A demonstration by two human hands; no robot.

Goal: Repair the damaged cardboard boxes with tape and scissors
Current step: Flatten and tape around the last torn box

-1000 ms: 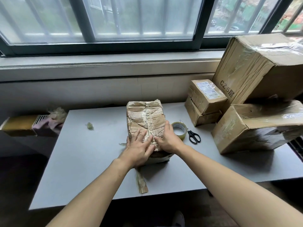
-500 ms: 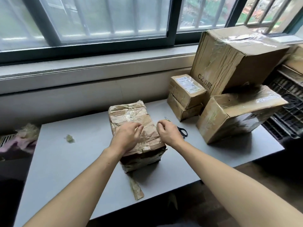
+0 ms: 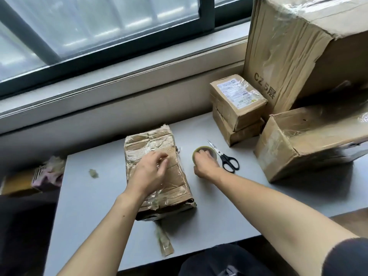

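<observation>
Head view, nearest first: a loose strip of old tape [image 3: 164,243] lies on the table [image 3: 83,216] by its front edge, just in front of the worn box [image 3: 159,172] being worked on. That box lies flat mid-table, wrapped in wrinkled, peeling tape, its near end crushed and split; I judge its repair barely begun, since no fresh strip shows on it. The left hand [image 3: 150,172] rests on the box top, its grip loose, fingertips drawn together, though whether they pinch a tape edge I cannot tell.

Just to the right, the right hand [image 3: 205,163] has its grip curled over the tape roll [image 3: 203,153], which sits on the table. The scissors [image 3: 225,157] lie untouched beside the roll, blades closed. So the step in hand looks like fetching tape; pulling, cutting and pressing a strip remain.

Farther back on the right stand two small stacked boxes [image 3: 237,108], an open-sided box [image 3: 310,142] and a tall box [image 3: 302,46], all creased and film-covered, seemingly waiting their turn. A small tape scrap [image 3: 93,173] lies to the left.
</observation>
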